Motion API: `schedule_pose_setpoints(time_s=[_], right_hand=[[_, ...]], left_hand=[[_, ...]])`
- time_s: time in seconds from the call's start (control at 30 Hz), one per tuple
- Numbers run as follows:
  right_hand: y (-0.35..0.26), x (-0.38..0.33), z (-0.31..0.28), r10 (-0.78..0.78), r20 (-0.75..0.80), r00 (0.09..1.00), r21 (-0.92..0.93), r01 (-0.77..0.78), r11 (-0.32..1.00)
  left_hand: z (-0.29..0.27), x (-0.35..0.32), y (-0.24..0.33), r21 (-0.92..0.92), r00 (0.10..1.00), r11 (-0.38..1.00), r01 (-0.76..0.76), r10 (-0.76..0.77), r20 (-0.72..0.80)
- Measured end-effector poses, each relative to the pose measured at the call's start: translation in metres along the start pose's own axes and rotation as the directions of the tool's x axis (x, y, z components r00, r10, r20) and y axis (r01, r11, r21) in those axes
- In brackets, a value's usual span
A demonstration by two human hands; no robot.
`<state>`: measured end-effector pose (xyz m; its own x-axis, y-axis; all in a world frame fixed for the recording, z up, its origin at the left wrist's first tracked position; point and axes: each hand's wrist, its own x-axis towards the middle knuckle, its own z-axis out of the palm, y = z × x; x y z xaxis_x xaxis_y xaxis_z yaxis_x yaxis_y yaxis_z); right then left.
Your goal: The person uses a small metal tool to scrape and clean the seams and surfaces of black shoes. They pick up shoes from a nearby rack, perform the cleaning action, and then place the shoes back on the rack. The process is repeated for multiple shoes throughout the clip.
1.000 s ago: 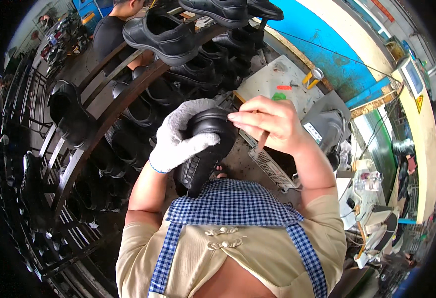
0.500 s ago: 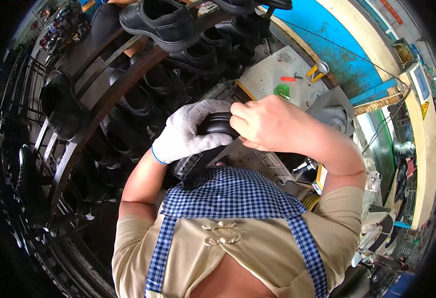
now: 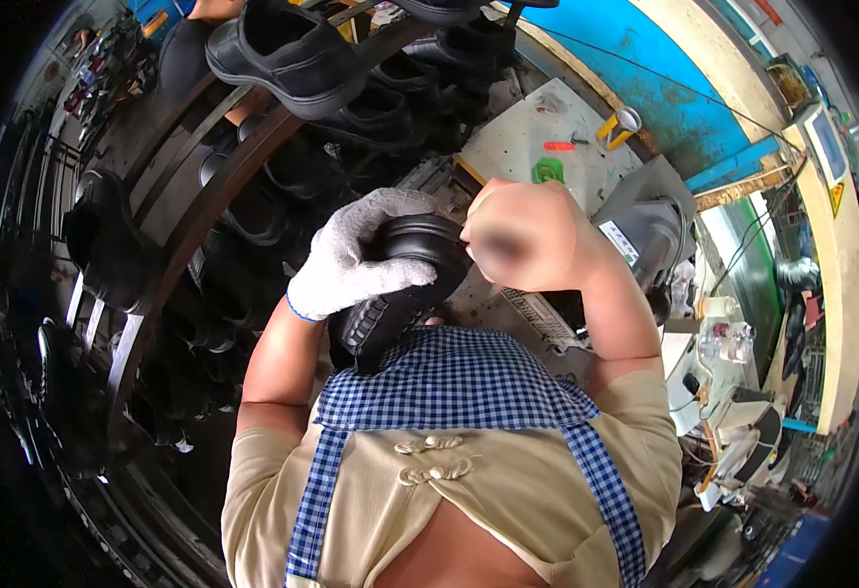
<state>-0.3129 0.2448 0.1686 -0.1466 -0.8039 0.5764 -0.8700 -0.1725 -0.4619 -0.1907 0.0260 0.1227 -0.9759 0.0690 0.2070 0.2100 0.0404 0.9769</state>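
A black shoe is held in front of my chest, its ridged sole partly turned up towards me. My left hand, in a pale knitted glove with a blue cuff edge, wraps round one end of it, thumb on the near side and fingers over the far side. At the shoe's right edge is my bare right hand, its fingers drawn together. What they pinch, if anything, is hidden and partly smeared.
To the left, a dark metal rack carries several black shoes, one shoe on its upper rail. A worktable ahead holds a yellow-and-white roll, a green piece and a red piece. A grey machine stands to the right.
My right elbow has come down and inward, and the hand has turned at the shoe's edge. The shoe has tilted, showing more of its sole. My left hand keeps its grip.
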Motion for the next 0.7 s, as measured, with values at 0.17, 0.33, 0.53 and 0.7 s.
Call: schedule_pose_setpoints(time_s=[0.17, 0.33, 0.53, 0.7], right_hand=[[-0.016, 0.004, -0.015, 0.011, 0.213, 0.977, -0.275, 0.049, 0.960], [-0.032, 0.015, -0.018, 0.055, 0.441, 0.896, -0.510, 0.199, 0.837], [-0.016, 0.011, -0.011, 0.054, 0.452, 0.891, -0.389, 0.141, 0.911], [0.008, 0.002, -0.004, 0.154, 0.291, 0.944, 0.087, -0.186, 0.979]], left_hand=[[0.004, 0.007, -0.002, 0.046, 0.999, 0.999, 0.015, -0.017, 0.046], [0.011, 0.015, -0.001, 0.129, 0.994, 0.990, -0.051, 0.038, 0.105], [0.011, 0.010, -0.007, 0.117, 0.995, 0.993, 0.005, -0.016, 0.096], [0.010, 0.006, -0.013, -0.049, 0.994, 0.997, 0.054, -0.049, 0.100]])
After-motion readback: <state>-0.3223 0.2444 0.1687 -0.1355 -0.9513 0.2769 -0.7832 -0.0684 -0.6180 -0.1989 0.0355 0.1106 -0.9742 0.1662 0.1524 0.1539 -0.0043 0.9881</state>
